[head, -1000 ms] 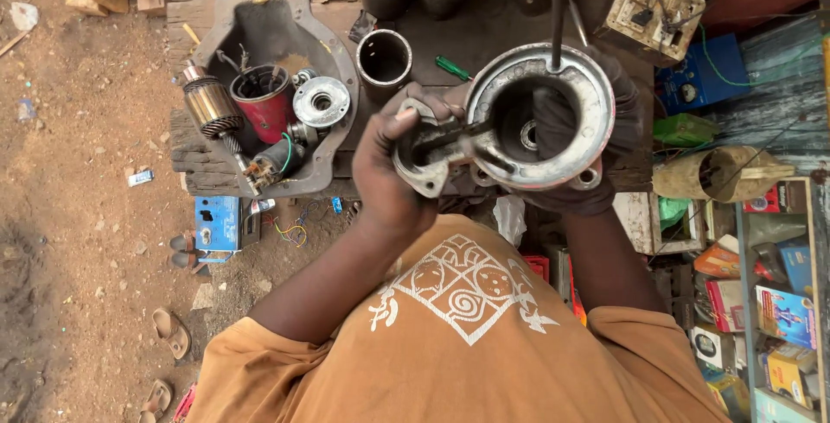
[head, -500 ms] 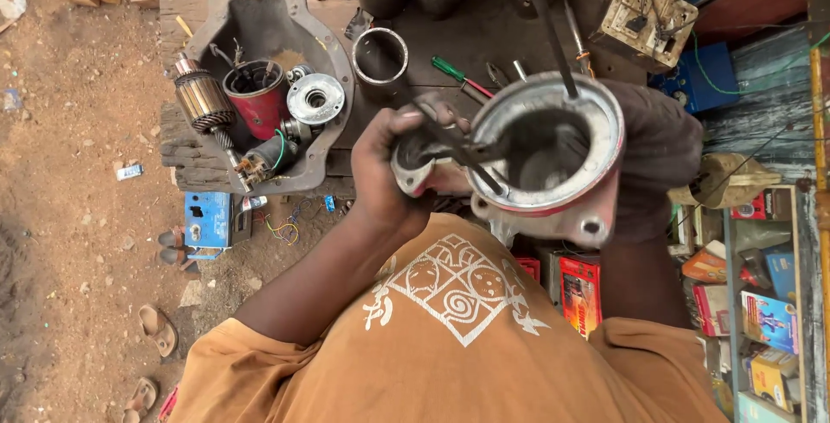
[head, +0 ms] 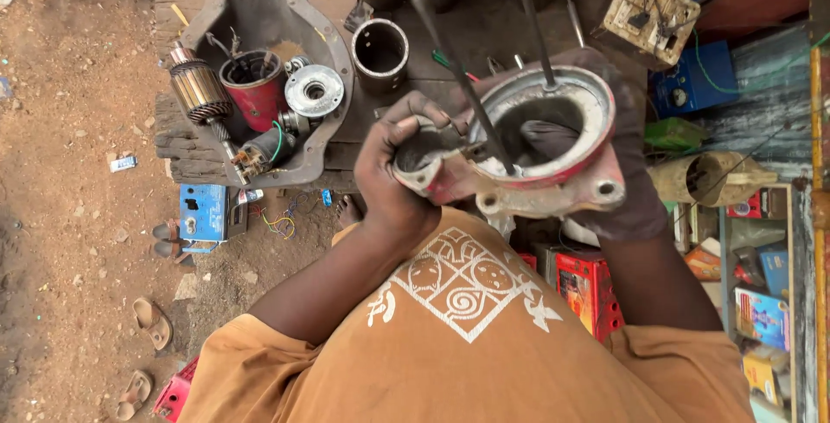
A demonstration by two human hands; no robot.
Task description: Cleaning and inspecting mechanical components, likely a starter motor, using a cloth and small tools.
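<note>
Both hands, left hand (head: 393, 177) and right hand (head: 618, 190), grip the housing (head: 527, 159); seemingly inspecting it, next needs steady turning.

red-and-silver housing (head: 527, 177), orange white-patterned shirt (head: 467, 345).

Grimy red-and-grey round metal housing (head: 527, 159), tilted, open bowl facing up, held aloft.
</note>
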